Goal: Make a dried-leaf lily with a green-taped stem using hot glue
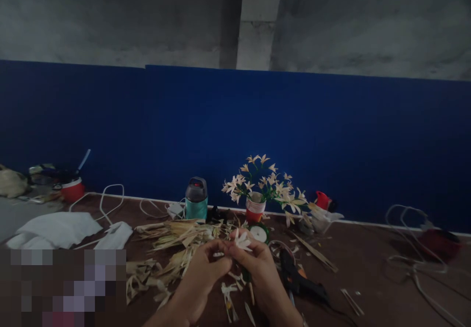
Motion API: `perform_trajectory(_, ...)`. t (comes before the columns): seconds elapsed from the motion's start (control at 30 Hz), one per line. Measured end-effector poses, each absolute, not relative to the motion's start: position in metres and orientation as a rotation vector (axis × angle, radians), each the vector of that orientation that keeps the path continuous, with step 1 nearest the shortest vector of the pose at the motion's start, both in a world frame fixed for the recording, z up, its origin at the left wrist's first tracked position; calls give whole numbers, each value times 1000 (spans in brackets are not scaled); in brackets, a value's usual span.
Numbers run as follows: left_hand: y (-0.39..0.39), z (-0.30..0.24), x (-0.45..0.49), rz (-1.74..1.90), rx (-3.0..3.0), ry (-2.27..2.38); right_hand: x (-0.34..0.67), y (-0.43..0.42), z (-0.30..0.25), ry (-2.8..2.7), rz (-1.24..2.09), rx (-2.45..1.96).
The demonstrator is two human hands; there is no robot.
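Both of my hands meet low in the middle of the head view, over the brown table. Between the fingertips of my right hand point(257, 260) is a pale flower point(242, 240) that looks made of dried husk, its petals pointing up. My left hand point(210, 264) has thumb and fingers pinched together at the flower's left side; what exactly lies in that pinch is hidden. Just behind the hands sits a roll of green tape point(259, 233) with a white core. Dried husk strips point(172, 233) are piled to the left, and cut scraps point(228, 297) lie between my forearms.
A cup point(254, 208) holding many finished flowers stands at the back, with a teal-and-black jug point(196, 199) left of it. A black glue gun point(300, 280) lies right of my right hand. White cables point(415, 263) loop at far right; white bags point(55, 230) rest at left.
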State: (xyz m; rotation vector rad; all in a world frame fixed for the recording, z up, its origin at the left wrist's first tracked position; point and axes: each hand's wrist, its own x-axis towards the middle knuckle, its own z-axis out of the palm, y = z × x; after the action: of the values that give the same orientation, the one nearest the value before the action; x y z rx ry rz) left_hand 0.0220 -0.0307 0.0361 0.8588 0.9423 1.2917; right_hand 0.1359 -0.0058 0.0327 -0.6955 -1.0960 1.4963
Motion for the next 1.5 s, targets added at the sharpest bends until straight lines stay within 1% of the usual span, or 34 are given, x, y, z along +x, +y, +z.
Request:
perform_trajectory(0.17, -32, 39, 21, 1227, 894, 1093, 134, -8, 36, -1116, 1485, -682)
perform_trajectory(0.33, -33, 41, 23, 1286, 832, 1025, 133, -6, 30, -1157, 1514, -646)
perform_trajectory(0.53, -35, 44, 23, 1317, 754, 927, 134, -9, 31, -1110, 1526, -711)
perform_trajectory(0.8, -30, 35, 18, 1321, 1065, 1045, 137, -8, 39, -1032, 1479, -722)
perform_trajectory(0.97, -30, 25, 19, 1405, 1324, 1172, 136, -9, 37, -1058, 1461, -701)
perform_trajectory(1.13, -35, 27, 18, 1478, 1541, 1355, 135, -6, 26, -1180, 1335, -704)
perform_trajectory(1.27, -36, 29, 16, 1642, 1706, 1393, 131, -8, 23, -1196, 1276, -712)
perform_trajectory(1.37, -36, 29, 15, 1681, 1738, 1393, 129, -10, 26, -1150, 1278, -742)
perform_trajectory(1.43, -36, 31, 15, 1638, 1682, 1343, 129, -10, 28, -1113, 1283, -757)
perform_trajectory(1.5, -35, 36, 16, 1574, 1539, 1269, 132, -10, 30, -1098, 1359, -740)
